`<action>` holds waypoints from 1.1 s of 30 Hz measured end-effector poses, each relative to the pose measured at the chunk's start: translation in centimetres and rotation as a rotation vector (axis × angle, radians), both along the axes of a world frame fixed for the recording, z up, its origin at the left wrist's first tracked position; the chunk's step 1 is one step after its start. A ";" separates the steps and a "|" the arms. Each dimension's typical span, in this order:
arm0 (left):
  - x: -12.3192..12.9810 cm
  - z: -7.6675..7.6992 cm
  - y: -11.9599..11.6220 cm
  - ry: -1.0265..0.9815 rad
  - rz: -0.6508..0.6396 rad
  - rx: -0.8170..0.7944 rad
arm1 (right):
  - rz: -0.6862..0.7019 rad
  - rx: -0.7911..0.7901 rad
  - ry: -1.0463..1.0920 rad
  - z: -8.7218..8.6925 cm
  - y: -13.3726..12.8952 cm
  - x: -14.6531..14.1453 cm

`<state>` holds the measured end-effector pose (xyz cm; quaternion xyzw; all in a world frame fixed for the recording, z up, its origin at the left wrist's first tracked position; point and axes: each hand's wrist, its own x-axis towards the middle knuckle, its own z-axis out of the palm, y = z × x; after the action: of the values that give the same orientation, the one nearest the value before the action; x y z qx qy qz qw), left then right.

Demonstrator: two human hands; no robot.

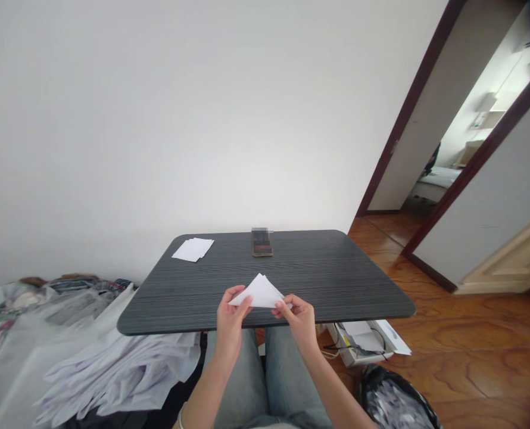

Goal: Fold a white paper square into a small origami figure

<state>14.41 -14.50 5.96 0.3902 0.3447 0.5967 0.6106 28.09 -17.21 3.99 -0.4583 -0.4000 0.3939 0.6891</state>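
A sheet of white paper (261, 292), folded into a triangle, is held up over the near edge of the dark table (327, 268). Its point faces away from me and its long folded edge lies toward me. My left hand (234, 310) pinches the left corner, thumb on top and fingers beneath. At the right corner my right hand (297, 313) grips the paper between thumb and fingers. Two layers show slightly offset at the tip. The fingers under the paper are partly hidden.
A small stack of white paper (192, 249) lies at the table's far left. A blurred phone-like object (262, 243) rests at the back middle. Left are piled white sheets (126, 369); right on the floor are a white box (358, 345) and a black bag of scraps (394, 399).
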 end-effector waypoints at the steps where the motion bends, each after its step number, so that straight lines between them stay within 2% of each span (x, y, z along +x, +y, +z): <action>1: 0.0 0.1 0.0 0.003 -0.001 0.006 | 0.012 0.005 0.011 -0.1 0.0 0.1; 8: -0.5 0.6 0.2 0.025 -0.084 0.031 | 0.132 0.021 0.051 -1.2 0.2 1.0; 13: -0.6 0.9 0.1 0.038 -0.161 0.062 | 0.135 0.117 -0.002 -0.6 -0.1 1.3; 17: -0.2 1.5 -0.5 -0.008 -0.186 0.073 | 0.117 0.085 -0.008 0.1 -0.3 1.1; 21: 0.2 1.9 -0.8 -0.074 -0.171 0.045 | 0.067 0.036 -0.011 0.7 -0.6 0.7; 25: 0.5 1.5 -0.7 -0.084 -0.133 -0.014 | 0.002 0.013 -0.024 1.1 -0.8 0.5; 33: 1.0 1.2 -0.5 -0.047 -0.034 -0.070 | -0.049 -0.041 -0.027 1.0 -0.9 0.2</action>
<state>15.43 -14.97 7.16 0.3605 0.3443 0.5826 0.6419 28.31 -18.13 4.99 -0.4873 -0.3895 0.3787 0.6837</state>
